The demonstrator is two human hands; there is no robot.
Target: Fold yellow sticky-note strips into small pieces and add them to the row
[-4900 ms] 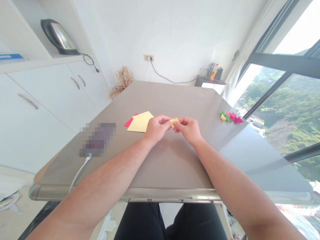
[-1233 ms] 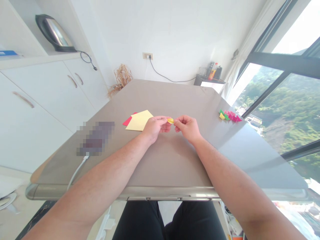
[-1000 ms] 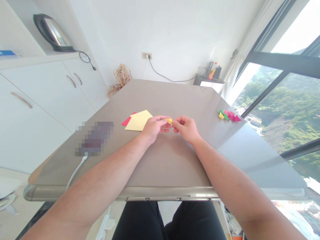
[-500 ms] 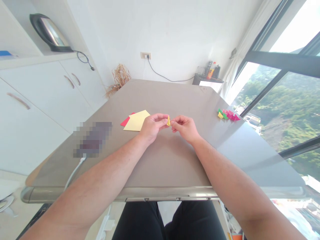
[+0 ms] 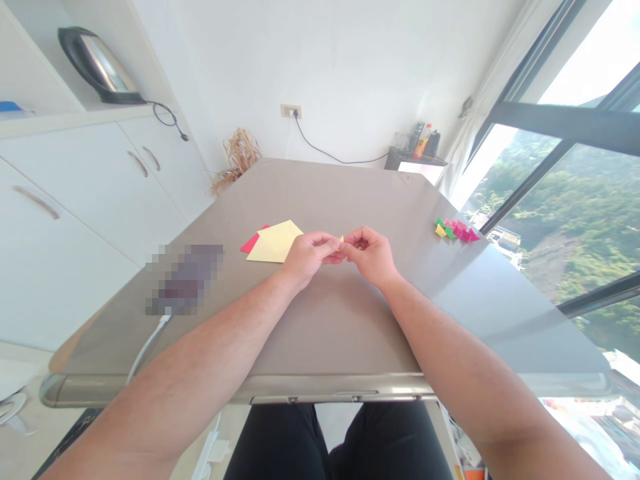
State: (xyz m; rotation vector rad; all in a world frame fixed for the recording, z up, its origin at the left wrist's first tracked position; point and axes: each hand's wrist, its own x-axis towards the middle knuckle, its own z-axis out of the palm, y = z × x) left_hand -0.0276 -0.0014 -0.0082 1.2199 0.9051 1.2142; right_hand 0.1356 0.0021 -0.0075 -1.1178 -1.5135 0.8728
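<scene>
Between the fingertips of both hands is a small folded piece of yellow paper [image 5: 341, 240], mostly covered by the fingers, with only its tip showing. My left hand [image 5: 311, 255] pinches it from the left. From the right, my right hand [image 5: 369, 253] pinches it with thumb and forefinger, and the two hands touch or nearly touch. Left of my left hand lie pale yellow paper sheets [image 5: 273, 243], partly under that hand in view. A red sheet [image 5: 254, 241] sticks out from beneath them.
Several small folded paper shapes [image 5: 456, 230] in pink, green and yellow stand at the table's right edge. A pixelated dark object [image 5: 187, 280] with a white cable [image 5: 150, 343] lies at the left. The grey table [image 5: 340, 320] reaches to the wall, beside a window.
The yellow paper was a small flat piece at first, then showed as a narrow folded shape in my left fingers. Now my right fingers have closed on it and cover most of it.
</scene>
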